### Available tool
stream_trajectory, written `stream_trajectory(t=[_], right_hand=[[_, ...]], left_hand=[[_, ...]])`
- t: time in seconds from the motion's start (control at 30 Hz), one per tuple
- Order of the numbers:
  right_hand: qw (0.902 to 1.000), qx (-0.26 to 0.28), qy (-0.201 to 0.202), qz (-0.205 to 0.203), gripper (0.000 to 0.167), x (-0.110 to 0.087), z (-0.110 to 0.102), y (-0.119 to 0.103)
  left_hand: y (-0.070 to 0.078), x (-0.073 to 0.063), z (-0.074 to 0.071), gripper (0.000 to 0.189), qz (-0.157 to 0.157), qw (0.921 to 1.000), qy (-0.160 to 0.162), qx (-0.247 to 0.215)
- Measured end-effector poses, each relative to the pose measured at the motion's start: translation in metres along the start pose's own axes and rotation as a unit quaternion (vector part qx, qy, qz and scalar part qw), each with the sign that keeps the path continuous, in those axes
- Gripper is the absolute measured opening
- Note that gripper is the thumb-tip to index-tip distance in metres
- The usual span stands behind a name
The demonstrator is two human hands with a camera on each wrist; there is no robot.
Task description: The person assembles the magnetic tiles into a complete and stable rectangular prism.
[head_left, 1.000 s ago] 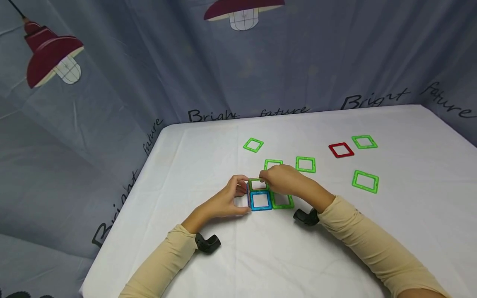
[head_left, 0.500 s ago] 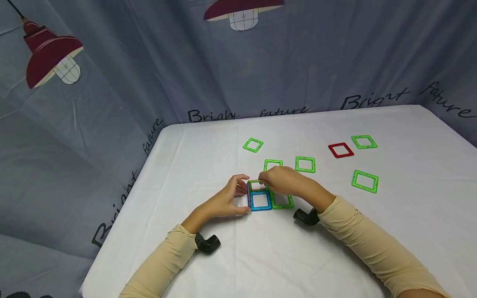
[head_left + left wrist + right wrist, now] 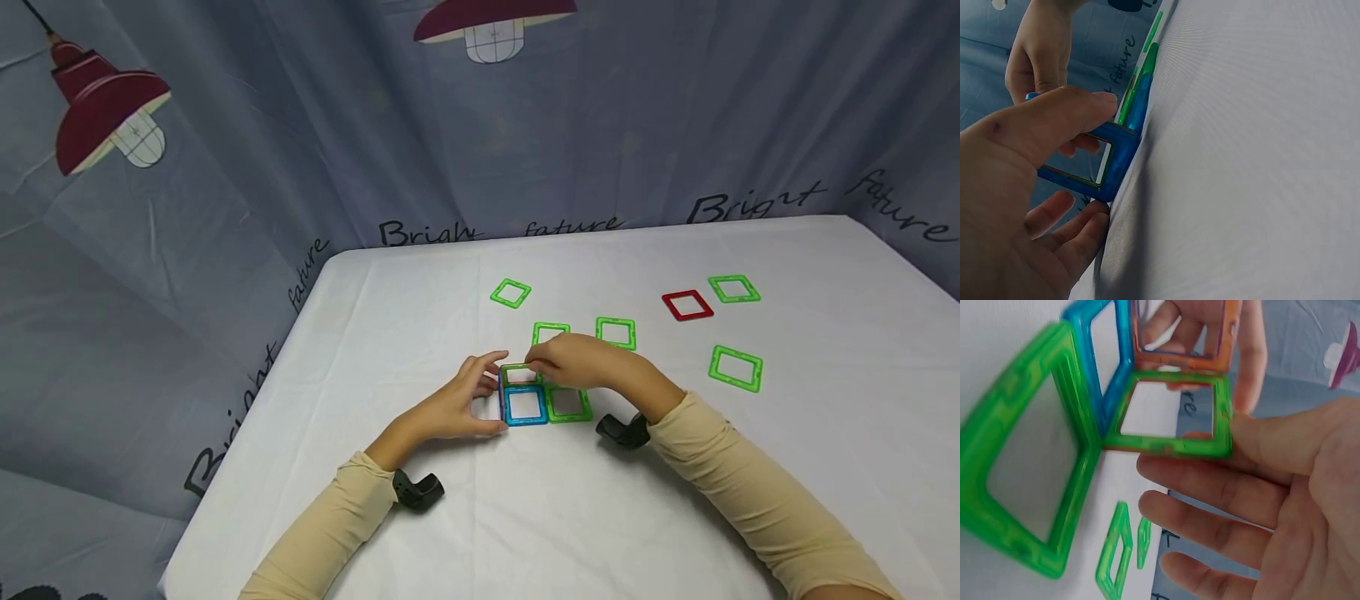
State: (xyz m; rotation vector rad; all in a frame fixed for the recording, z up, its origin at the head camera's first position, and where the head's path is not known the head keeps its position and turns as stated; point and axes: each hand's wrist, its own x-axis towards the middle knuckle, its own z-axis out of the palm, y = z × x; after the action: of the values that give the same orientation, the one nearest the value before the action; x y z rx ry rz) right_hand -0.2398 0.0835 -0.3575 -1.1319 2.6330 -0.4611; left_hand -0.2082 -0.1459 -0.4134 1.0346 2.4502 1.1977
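In the head view a blue square magnetic tile [image 3: 527, 421] lies flat, and a green one [image 3: 572, 417] lies against its right side. Another green tile [image 3: 1169, 447] stands upright along the blue tile's back edge. My right hand [image 3: 577, 360] pinches its right corner between thumb and index finger; the other fingers are extended. On the left stands an upright tile, its blue frame [image 3: 1119, 165] facing the left wrist camera and an orange frame [image 3: 1179, 361] facing the right wrist camera. My left hand [image 3: 453, 406] holds that tile with the thumb at the front and fingers behind.
Behind the right hand lie two green tiles [image 3: 616, 345], one partly hidden. A small green diamond tile [image 3: 511, 293] is farther back. At the right are a red tile [image 3: 687, 306] and two more green tiles [image 3: 735, 367]. A printed curtain [image 3: 480, 158] hangs behind the white table [image 3: 405, 292].
The upright green tile's top edge has lowered slightly. My right hand has shifted a little to the right; my left hand stays almost where it was, its index finger reaching slightly farther right.
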Motion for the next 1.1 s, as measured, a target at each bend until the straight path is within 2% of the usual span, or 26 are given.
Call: stream_trajectory(t=[0.1, 0.37, 0.53, 0.7, 0.77, 0.9, 1.0, 1.1], right_hand=[[0.9999, 0.012, -0.003, -0.008, 0.025, 0.001, -0.002, 0.005], [0.9990, 0.042, -0.016, 0.004, 0.032, 0.009, -0.002, 0.012], [0.9986, 0.051, -0.016, 0.003, 0.032, 0.012, -0.005, 0.017], [0.9982, 0.060, -0.009, 0.001, 0.028, 0.020, -0.012, 0.026], [0.9983, 0.058, -0.004, 0.007, 0.028, 0.030, -0.016, 0.034], [0.9978, 0.047, 0.005, 0.048, 0.031, 0.060, -0.030, 0.052], [0.9953, 0.037, 0.002, 0.089, 0.034, 0.086, -0.038, 0.062], [0.9898, 0.030, -0.009, 0.139, 0.043, 0.108, -0.037, 0.071]], left_hand=[[-0.002, -0.001, -0.001, 0.092, -0.005, 1.0000, -0.004, 0.002], [-0.005, -0.001, -0.005, 0.091, -0.012, 0.9999, -0.001, 0.010], [-0.003, -0.002, -0.007, 0.090, -0.016, 0.9998, 0.002, 0.011], [0.001, -0.002, -0.007, 0.078, -0.024, 0.9995, 0.000, 0.021], [0.002, -0.002, -0.007, 0.067, -0.027, 0.9992, -0.003, 0.030], [0.001, -0.002, -0.006, 0.053, -0.019, 0.9991, 0.001, 0.038], [-0.002, -0.001, -0.004, 0.050, -0.011, 0.9995, 0.006, 0.030], [-0.003, 0.001, -0.002, 0.049, -0.006, 0.9996, 0.008, 0.027]])
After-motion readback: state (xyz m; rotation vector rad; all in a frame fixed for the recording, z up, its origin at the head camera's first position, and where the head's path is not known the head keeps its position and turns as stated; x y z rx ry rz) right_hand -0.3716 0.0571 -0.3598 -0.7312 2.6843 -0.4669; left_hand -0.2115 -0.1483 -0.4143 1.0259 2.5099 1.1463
